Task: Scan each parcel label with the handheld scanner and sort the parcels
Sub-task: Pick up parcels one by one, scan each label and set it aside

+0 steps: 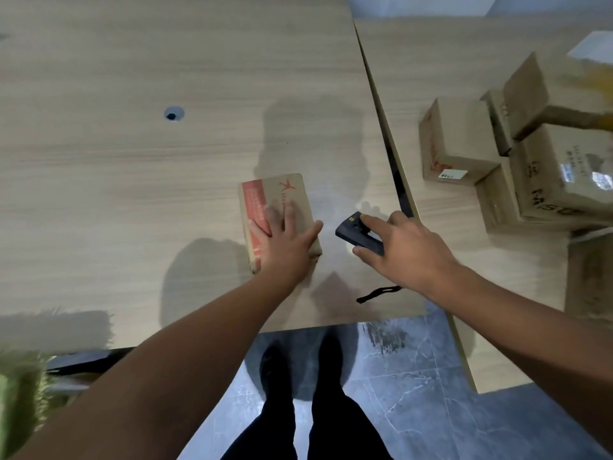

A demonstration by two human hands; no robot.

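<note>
1 parcel is lying under our left hand, fingers spread flat, while our right hand is gripping the scanner just beside it. We are judging sorting barely begun: stacked parcels are waiting at right.

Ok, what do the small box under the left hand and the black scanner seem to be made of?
The small brown box with red print looks like matte cardboard: dull tan faces, creased folded edges. The black handheld scanner is probably hard moulded plastic: smooth dark casing, slight sheen.
</note>
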